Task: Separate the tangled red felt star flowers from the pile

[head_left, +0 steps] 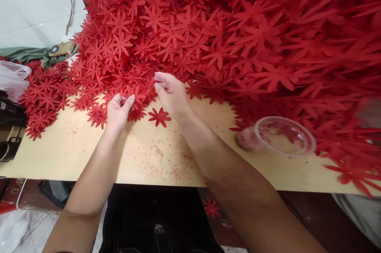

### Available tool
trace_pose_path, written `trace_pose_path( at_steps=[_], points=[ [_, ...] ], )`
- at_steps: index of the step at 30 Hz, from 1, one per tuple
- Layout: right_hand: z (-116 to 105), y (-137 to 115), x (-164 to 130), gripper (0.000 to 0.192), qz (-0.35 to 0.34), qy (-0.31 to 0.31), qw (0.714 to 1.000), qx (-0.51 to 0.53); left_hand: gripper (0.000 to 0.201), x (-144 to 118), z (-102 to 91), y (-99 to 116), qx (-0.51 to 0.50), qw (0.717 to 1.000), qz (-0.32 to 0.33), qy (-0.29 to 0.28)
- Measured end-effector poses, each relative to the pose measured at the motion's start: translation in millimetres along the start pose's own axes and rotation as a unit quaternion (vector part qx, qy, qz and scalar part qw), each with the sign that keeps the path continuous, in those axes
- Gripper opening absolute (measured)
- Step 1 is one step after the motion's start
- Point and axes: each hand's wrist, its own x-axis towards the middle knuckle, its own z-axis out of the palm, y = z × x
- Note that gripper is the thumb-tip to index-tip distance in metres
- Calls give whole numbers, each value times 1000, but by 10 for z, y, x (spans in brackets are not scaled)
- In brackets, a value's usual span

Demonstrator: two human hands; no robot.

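My left hand is just above the table at the near edge of the pile, thumb and fingers pinched on a red fabric-like flower with long narrow petals. To its right, my right hand is raised at the pile's edge, with thumb and fingertips drawn together. Whatever may be between those fingertips is too small to make out. Below and between the hands, a single red flower cutout lies flat on the table. A large heap of similar red flowers rises behind both hands.
A clear plastic cup with reddish bits inside stands right of my right arm. Red crumbs dot the pale tabletop. At left are a smaller flower pile, a plastic bag and a black mug. One flower lies below the table edge.
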Motion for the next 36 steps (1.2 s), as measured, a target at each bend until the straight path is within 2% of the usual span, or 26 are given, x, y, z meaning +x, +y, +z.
trace_pose_path(
  at_steps=[2,6,8,13,19,21,25,27,29,32,36],
  points=[
    [33,-45,-47,29,-8,-36,999,12,39,-6,9,-13,-5,1000,5,6],
    [126,-146,-161,27,16,-153,986,61,36,-28,30,-6,-27,1000,11,-7],
    [161,-161,-190,23,20,-170,983,63,35,-40,47,9,-42,999,13,-23],
    [132,-156,-146,12,-1,-121,993,14,33,-54,87,31,-46,998,10,-47],
    [-150,-112,70,6,3,41,999,20,38,-30,33,19,-45,999,23,-12],
    [-156,-129,61,11,10,21,999,24,39,-27,25,9,-38,999,12,-4],
    [40,-193,-117,24,16,-142,989,25,33,-30,44,-18,-38,999,8,-5],
    [125,-205,-192,20,11,-190,982,9,32,-35,52,-24,-41,999,10,-4],
    [147,-205,-217,9,-7,-179,984,-21,34,-46,57,-16,-38,999,2,-13],
    [115,-218,-197,6,-23,-121,991,-51,35,-66,71,11,-32,999,-8,-42],
    [120,-255,-186,5,5,-64,997,-39,30,-73,98,31,-28,998,0,-64]
  ],
)
